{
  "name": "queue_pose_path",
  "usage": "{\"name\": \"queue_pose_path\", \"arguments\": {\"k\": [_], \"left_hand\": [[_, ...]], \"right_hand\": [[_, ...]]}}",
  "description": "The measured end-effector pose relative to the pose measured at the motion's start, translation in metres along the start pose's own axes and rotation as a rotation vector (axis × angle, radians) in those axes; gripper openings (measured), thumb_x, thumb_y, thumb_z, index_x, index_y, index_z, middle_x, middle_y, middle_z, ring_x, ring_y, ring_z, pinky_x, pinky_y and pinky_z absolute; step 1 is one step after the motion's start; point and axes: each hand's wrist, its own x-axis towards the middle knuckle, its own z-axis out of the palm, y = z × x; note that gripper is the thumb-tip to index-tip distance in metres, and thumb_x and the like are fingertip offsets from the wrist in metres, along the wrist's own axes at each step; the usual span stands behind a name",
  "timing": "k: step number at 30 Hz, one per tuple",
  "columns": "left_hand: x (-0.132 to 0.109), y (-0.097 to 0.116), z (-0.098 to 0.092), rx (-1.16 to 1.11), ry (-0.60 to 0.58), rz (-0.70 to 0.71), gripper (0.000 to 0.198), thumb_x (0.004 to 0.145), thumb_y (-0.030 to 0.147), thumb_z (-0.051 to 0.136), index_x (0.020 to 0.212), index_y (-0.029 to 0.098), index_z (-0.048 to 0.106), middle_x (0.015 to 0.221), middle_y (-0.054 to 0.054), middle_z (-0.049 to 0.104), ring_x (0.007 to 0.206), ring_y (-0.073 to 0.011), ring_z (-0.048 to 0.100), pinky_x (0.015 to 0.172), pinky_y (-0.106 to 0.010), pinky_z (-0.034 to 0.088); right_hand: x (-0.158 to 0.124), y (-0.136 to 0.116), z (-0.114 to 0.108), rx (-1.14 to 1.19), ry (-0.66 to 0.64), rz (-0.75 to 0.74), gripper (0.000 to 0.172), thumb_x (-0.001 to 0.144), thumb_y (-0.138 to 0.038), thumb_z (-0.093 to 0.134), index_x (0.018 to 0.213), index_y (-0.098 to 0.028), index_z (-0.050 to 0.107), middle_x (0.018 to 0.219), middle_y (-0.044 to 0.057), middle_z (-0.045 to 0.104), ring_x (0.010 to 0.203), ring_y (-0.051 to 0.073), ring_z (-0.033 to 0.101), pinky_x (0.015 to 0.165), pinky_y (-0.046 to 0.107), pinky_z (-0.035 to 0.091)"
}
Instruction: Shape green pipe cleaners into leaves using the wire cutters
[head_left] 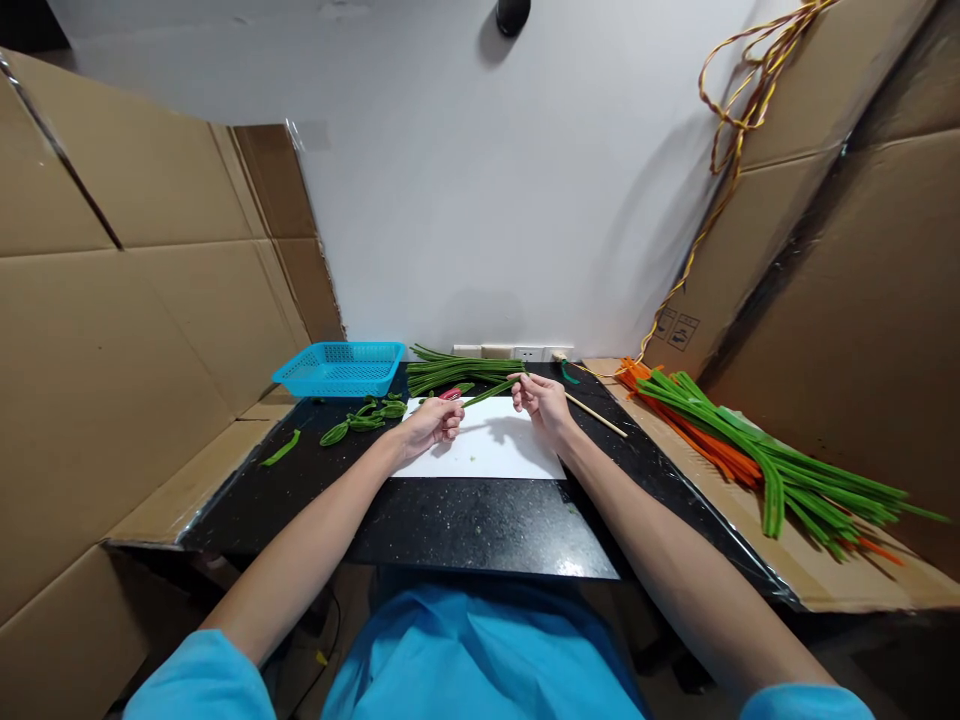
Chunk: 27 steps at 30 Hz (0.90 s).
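Between my two hands stretches a green pipe cleaner (489,392), slanting up to the right above a white sheet (510,455). My left hand (431,425) is closed on its lower end. At the upper end, my right hand (541,402) pinches it between thumb and fingers. Behind them lies a bundle of long green pipe cleaners (457,374). A small red object (451,394), partly hidden by my left hand, rests near the sheet's back edge. Several leaf-shaped loops of green pipe cleaner (365,422) lie left of my left hand.
A blue plastic basket (341,388) stands at the back left. A thin wooden stick (596,415) lies right of my right hand. Green pipe cleaners (806,480) and orange ones (701,445) are piled on cardboard at right. A green strip (281,449) lies at left. Cardboard walls flank the black table (465,520).
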Motion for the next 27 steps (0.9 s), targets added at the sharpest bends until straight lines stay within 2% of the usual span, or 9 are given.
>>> {"name": "queue_pose_path", "arguments": {"k": [7, 11, 15, 22, 27], "left_hand": [[0.002, -0.012, 0.001, 0.078, 0.112, 0.117, 0.049, 0.093, 0.060, 0.071, 0.073, 0.016, 0.059, 0.053, 0.002, 0.055, 0.038, -0.0082, 0.048, 0.036, -0.020, 0.032], [0.003, -0.013, 0.001, 0.102, 0.119, 0.147, 0.049, 0.093, 0.058, 0.072, 0.072, 0.016, 0.060, 0.049, 0.002, 0.055, 0.034, -0.0075, 0.046, 0.035, -0.020, 0.031], [0.002, -0.011, -0.001, 0.078, 0.118, 0.131, 0.046, 0.093, 0.054, 0.073, 0.070, 0.016, 0.060, 0.051, 0.001, 0.056, 0.037, -0.0078, 0.047, 0.037, -0.020, 0.031], [0.002, -0.003, -0.002, -0.029, 0.174, 0.075, 0.040, 0.093, 0.044, 0.068, 0.067, 0.018, 0.051, 0.054, 0.003, 0.049, 0.042, -0.0074, 0.045, 0.041, -0.019, 0.032], [0.000, 0.002, -0.010, -0.040, 0.228, 0.095, 0.040, 0.095, 0.043, 0.065, 0.067, 0.020, 0.048, 0.051, 0.007, 0.042, 0.041, -0.0063, 0.041, 0.041, -0.018, 0.031]], "right_hand": [[-0.002, 0.004, -0.009, -0.203, -0.004, -0.073, 0.052, 0.074, -0.062, 0.087, 0.061, -0.016, 0.065, 0.056, 0.002, 0.064, 0.042, 0.010, 0.054, 0.039, 0.023, 0.042], [0.002, 0.007, -0.014, -0.281, 0.009, -0.105, 0.048, 0.076, -0.062, 0.084, 0.068, -0.017, 0.066, 0.058, 0.002, 0.066, 0.043, 0.012, 0.057, 0.041, 0.024, 0.044], [0.005, 0.010, -0.018, -0.359, 0.033, -0.162, 0.041, 0.076, -0.055, 0.084, 0.084, -0.017, 0.071, 0.066, 0.004, 0.071, 0.053, 0.016, 0.065, 0.052, 0.028, 0.054], [0.001, 0.006, -0.020, -0.558, -0.062, -0.255, 0.015, 0.076, -0.033, 0.081, 0.077, -0.019, 0.076, 0.066, 0.003, 0.072, 0.058, 0.017, 0.065, 0.058, 0.028, 0.051], [0.002, 0.007, -0.020, -0.582, -0.142, -0.232, 0.017, 0.078, -0.036, 0.078, 0.082, -0.019, 0.078, 0.071, 0.005, 0.077, 0.063, 0.020, 0.072, 0.064, 0.031, 0.057]]}}
